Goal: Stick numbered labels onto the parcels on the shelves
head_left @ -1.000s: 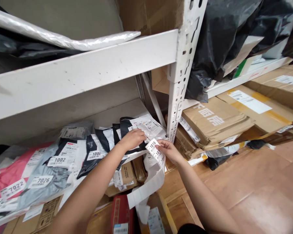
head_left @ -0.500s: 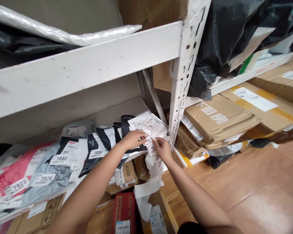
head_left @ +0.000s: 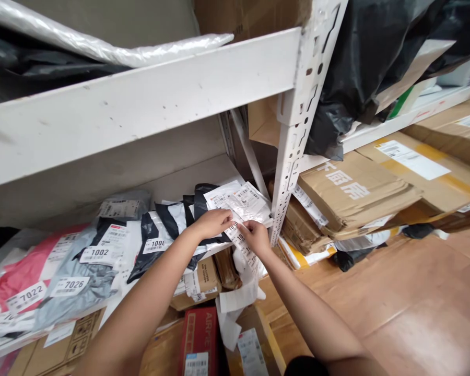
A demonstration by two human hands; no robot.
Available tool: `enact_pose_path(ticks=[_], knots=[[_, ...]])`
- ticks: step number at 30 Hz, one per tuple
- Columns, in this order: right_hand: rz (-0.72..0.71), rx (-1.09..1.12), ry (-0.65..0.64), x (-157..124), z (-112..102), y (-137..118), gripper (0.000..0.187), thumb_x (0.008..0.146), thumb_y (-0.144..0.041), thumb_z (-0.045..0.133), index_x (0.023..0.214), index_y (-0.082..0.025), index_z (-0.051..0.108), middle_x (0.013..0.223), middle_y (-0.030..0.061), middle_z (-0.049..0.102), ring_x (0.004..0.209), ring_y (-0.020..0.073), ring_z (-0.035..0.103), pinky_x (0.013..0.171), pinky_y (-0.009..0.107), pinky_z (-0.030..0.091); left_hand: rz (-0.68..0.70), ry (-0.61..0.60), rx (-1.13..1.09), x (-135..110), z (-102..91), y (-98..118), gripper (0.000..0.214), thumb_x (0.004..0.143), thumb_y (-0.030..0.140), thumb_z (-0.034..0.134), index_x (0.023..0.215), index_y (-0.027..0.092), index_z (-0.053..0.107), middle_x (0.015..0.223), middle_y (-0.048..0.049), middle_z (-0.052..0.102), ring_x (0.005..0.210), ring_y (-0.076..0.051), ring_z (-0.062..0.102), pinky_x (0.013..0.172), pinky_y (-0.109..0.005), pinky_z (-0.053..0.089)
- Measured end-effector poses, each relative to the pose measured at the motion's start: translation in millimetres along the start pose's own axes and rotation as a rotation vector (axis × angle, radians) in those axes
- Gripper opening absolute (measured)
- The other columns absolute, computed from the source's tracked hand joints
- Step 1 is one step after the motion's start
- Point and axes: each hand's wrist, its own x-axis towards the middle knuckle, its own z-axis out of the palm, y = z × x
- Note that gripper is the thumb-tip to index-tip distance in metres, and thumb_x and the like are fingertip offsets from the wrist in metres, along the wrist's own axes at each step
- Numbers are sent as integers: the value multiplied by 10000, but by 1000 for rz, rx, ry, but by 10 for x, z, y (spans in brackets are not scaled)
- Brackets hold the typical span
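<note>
A long strip of white number stickers (head_left: 242, 244) hangs in front of the shelf edge, its lower end curling downward. My right hand (head_left: 256, 236) pinches the strip near its top, beside a sticker reading about 1016. Close by on the left, my left hand (head_left: 214, 223) has its fingers closed at the upper end of the strip; the exact grip of its fingertips is partly hidden. Just behind both hands lies a clear-wrapped parcel with a white shipping label (head_left: 246, 197). Beneath my left forearm sits a black mailer bag (head_left: 151, 256) with sticker 1008.
Bagged parcels fill the lower shelf, including a pink bag (head_left: 23, 271) and a grey bag (head_left: 82, 292). A white shelf beam (head_left: 149, 99) crosses above, joining a perforated post (head_left: 297, 120). Flat cartons (head_left: 352, 193) stand right; a red box (head_left: 199, 339) is below.
Both hands have shifted slightly left, drawing the top of the sticker strip with them and tilting it. My fingertips are closer together. The camera view has moved a little.
</note>
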Motion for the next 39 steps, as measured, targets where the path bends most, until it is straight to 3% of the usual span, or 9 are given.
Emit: enact_pose_path(ticks=[5,10,15,20,27,30,32,35,39], knots=[[40,-34,72,-8,73,24,365,798,-501,593,629,-178,593,578,10,570,558,144,467,571,262,341,-39,45,136,34,78,79,199,947,337,411,920,192,546,875,-56,653,803,-208,603,694,-302,422],[48,56,-48,-45,55,88,309,767,-483,629,724,-179,660,664,29,642,606,166,533,572,256,372,-47,75,252,49,204,116,205,948,266,396,992,138,550,977,-125,623,919,-252,588,804,-359,442],[155,75,50,-153,15,100,442,709,-537,680,525,-214,439,468,-44,437,482,113,386,496,245,301,-63,91,323,41,267,148,220,942,272,417,1001,121,565,1029,-141,578,943,-256,573,847,-379,450],[234,200,-372,-190,-354,7,357,597,-445,801,681,-188,568,576,-40,563,520,114,466,502,232,331,-61,97,325,51,280,154,218,925,282,450,973,112,578,1017,-148,559,925,-266,578,807,-380,471],[208,320,-801,-187,-1071,-265,251,691,-364,779,793,-165,663,764,12,680,648,133,587,601,240,431,-100,91,254,25,254,177,289,903,335,481,1088,118,521,1094,-154,548,976,-268,585,835,-372,465],[150,446,-725,-171,-1199,-268,216,720,-345,765,807,-168,676,860,26,686,751,144,611,683,254,463,-135,215,224,170,172,300,631,752,313,660,1298,134,399,1269,-183,476,1100,-305,544,911,-407,434],[106,473,-650,-151,-1218,-220,209,715,-341,770,775,-164,677,906,32,679,802,153,611,718,260,469,18,268,274,361,111,402,732,681,225,700,1345,187,394,1388,-172,414,1267,-343,413,1039,-479,318],[113,495,-612,-121,-1211,-110,231,703,-343,780,805,-163,677,924,34,685,813,158,619,742,272,478,249,141,283,650,55,482,424,755,119,594,1159,249,601,1247,-95,594,1241,-283,457,1084,-476,252],[113,575,-513,-71,-1174,37,344,700,-324,788,983,-199,638,932,27,699,841,165,635,788,291,484,185,41,215,705,62,340,307,835,126,484,1016,238,705,943,-69,693,939,-229,618,861,-336,447]])
